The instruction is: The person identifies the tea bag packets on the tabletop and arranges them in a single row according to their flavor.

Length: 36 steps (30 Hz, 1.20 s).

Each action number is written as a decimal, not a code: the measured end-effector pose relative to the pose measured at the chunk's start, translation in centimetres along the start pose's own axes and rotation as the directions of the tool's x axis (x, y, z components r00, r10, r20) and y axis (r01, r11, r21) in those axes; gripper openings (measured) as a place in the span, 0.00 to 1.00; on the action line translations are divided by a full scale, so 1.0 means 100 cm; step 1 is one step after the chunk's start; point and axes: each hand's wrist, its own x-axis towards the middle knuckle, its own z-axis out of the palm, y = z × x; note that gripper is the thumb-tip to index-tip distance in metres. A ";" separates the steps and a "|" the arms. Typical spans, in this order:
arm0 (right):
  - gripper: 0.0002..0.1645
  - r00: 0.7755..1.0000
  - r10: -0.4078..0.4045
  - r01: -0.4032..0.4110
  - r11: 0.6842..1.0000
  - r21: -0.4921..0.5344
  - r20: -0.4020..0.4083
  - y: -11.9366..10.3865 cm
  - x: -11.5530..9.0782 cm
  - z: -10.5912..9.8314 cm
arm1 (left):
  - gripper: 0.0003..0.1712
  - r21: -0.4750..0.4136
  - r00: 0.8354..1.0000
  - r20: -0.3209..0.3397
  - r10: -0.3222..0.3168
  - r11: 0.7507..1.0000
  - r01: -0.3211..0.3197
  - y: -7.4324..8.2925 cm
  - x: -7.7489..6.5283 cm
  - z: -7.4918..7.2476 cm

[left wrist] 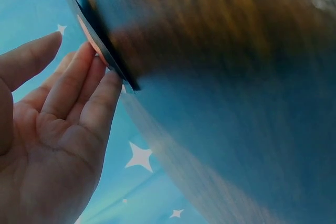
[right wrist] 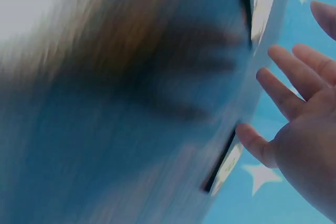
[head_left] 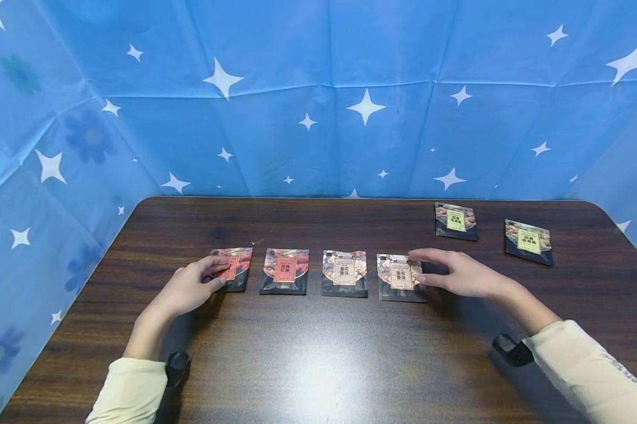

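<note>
Four sachets lie in a row across the table. My left hand rests its fingertips on the leftmost red-labelled sachet, partly covering it. In the left wrist view, the fingers of that hand are extended against the edge-on sachet. A second red-labelled sachet lies just to the right, followed by a sachet with a pale pink label. My right hand is at the right edge of another pale-pink-labelled sachet. Its fingers are spread and hold nothing in the right wrist view; contact is unclear.
Two sachets with yellow-green labels lie farther back on the right, one near the back edge and one beyond my right wrist. Blue cloth with white stars hangs behind the dark wooden table.
</note>
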 end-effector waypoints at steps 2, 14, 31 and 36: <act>0.31 1.000 0.019 -0.018 1.000 0.009 -0.018 0.007 -0.002 -0.006 | 0.22 0.002 1.000 -0.002 0.000 1.000 0.000 0.000 0.000 0.000; 0.34 0.978 0.186 -0.185 0.982 0.018 -0.097 0.048 -0.008 -0.040 | 0.22 -0.001 1.000 0.005 -0.011 1.000 0.011 0.001 -0.001 0.000; 0.36 0.959 0.270 -0.270 0.963 0.017 -0.087 0.063 -0.006 -0.044 | 0.22 0.008 1.000 0.002 -0.011 1.000 0.011 0.002 0.002 -0.001; 0.35 0.960 0.268 -0.268 0.963 0.006 -0.077 0.065 -0.009 -0.043 | 0.22 0.005 1.000 0.006 -0.020 1.000 0.020 0.002 0.001 -0.001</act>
